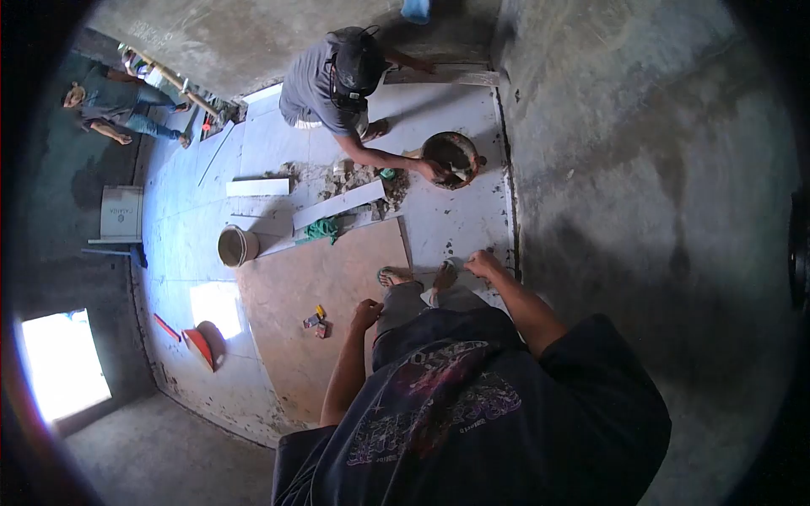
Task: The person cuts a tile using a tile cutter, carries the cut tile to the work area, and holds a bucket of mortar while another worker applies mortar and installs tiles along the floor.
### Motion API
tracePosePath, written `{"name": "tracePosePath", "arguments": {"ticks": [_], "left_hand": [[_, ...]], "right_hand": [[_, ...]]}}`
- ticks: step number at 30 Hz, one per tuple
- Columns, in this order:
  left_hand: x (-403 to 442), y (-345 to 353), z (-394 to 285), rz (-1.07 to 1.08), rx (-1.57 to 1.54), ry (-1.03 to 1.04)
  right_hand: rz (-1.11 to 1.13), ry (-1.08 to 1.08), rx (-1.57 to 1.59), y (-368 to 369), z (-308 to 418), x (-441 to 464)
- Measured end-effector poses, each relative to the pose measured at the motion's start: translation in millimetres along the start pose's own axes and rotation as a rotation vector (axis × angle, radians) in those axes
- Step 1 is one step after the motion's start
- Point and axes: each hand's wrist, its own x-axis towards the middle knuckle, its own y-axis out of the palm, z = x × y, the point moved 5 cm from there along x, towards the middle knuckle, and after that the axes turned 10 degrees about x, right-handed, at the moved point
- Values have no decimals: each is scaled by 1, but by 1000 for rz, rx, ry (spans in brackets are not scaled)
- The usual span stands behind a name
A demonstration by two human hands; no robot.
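- Your left hand (365, 314) hangs beside your left leg, fingers curled. Can't tell if that grip is fully closed or has anything in it.
- Your right hand (483, 265) is out in front of you, near your right foot (445, 277) and the wall base. Fingers bent in; can't tell the grip or any contents.
- Brown board (329, 266) lies flat on the tiled floor (413, 114), left of your feet, nearest your left hand.
- Small packs (315, 321), yellow, red and dark, sit in a cluster on the board, just left of that hand.
- Green cloth (321, 229) lies at the board's far edge; grey bucket (251, 246) stands at its far left corner.
- Pale strip (339, 205) lies at a slant beyond the cloth, rubble around its right end. Second strip (257, 187) is further left.
- Co-worker (312, 84), dark cap, bends over ahead of you. Their hand (436, 172) reaches into the round tub (475, 150) by the right wall.
- Red-orange tool (198, 348) and red bar (167, 327) are on the floor at far left, well apart from you.
- Another person (126, 99) is at upper left.
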Motion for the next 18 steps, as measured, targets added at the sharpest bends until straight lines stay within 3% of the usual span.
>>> {"name": "tracePosePath", "arguments": {"ticks": [3,6,9,11,15,18], "left_hand": [[-6,1,2,10,-56,17],[-4,6,7,9,-51,20],[0,10,12,-86,54,62],[-8,5,7,-23,48,-86],[-6,4,10,9,-24,-134],[-9,4,9,31,-20,-130]], "right_hand": [[4,39,-15,-2,-2,0],[-27,-99,-107,-3,1,7],[-11,-70,-68,-3,1,5],[-23,-79,-1,-4,10,1],[-47,-117,-140,0,15,6],[-77,-82,6,-2,20,-1]]}}
